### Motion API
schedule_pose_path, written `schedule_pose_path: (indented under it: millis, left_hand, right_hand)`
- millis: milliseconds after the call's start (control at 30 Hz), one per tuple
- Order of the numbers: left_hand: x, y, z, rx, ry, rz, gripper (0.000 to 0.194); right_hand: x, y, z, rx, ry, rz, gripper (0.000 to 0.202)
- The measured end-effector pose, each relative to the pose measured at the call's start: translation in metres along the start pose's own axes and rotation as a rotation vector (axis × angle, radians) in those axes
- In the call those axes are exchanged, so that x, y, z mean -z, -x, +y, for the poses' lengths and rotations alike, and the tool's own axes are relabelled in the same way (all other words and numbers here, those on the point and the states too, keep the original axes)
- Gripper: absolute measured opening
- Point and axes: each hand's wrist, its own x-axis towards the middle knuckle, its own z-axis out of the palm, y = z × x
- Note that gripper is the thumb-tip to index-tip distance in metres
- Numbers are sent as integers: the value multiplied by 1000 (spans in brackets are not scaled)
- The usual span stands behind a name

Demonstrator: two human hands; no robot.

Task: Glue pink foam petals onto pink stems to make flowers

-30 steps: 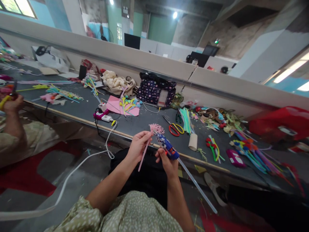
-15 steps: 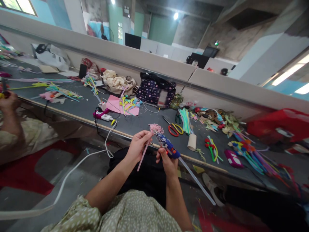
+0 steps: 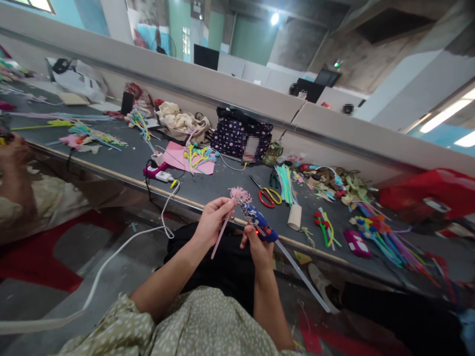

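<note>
My left hand (image 3: 211,221) grips a pink stick (image 3: 219,235) topped with a fringed pink flower head (image 3: 237,194), held over my lap just in front of the table edge. My right hand (image 3: 259,245) holds a blue glue gun (image 3: 260,224) with a clear glue stick (image 3: 302,278) trailing out of its back down to the right. The gun's nozzle touches the flower head, and a small red light glows on the gun's body.
The long dark table (image 3: 208,185) carries red-and-yellow scissors (image 3: 267,196), green sticks (image 3: 286,183), a cardboard tube (image 3: 295,216), a pink sheet (image 3: 178,159), a dotted bag (image 3: 240,137), a power strip (image 3: 160,173) with a white cable, and coloured craft flowers (image 3: 382,235). Another person's arm (image 3: 18,168) works at far left.
The view has drifted slightly; both hands stay together with the gun nozzle at the flower head. The person at left has shifted their hand toward the frame edge.
</note>
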Motion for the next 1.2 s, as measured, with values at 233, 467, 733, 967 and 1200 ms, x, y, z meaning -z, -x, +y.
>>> schedule_pose_path:
  millis: [233,467,733,967,1200]
  left_hand:
    - [-2,0,2,22,8,4,28]
    - [-2,1,2,14,-8,-5,27]
    - [-4,2,4,9,-8,-16,27]
    - [-2,0,1,-11,-37,-18,27]
    - [5,-6,-5,-132,-137,-5,26]
  right_hand:
    - [3,-1,-2,41,44,-28,36]
    - [3,-1,0,37,18,-41,37]
    - [4,-1,0,50,-9,-55,34]
    - [5,-1,4,30,-7,-51,31]
    - [7,-1,0,28,54,-55,33]
